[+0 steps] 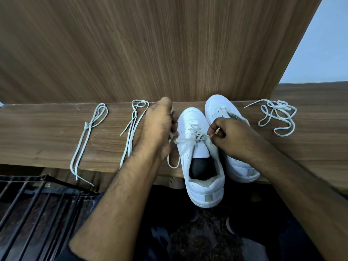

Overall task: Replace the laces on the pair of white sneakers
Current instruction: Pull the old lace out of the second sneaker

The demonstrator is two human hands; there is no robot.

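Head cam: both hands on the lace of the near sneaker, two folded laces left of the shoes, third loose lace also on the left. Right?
Not quite. The head view shows the tangled loose lace lying right of the shoes, not left. The rest holds: left hand and right hand both pinch the lace of the near sneaker, with two folded laces on the left.

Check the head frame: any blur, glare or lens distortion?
Head view: left hand and the lace it pulls are motion-smeared; right hand and both sneakers stay fairly sharp. Wide-angle bending curves the shelf edge. Light is dim and even, no glare; below the shelf is dark.
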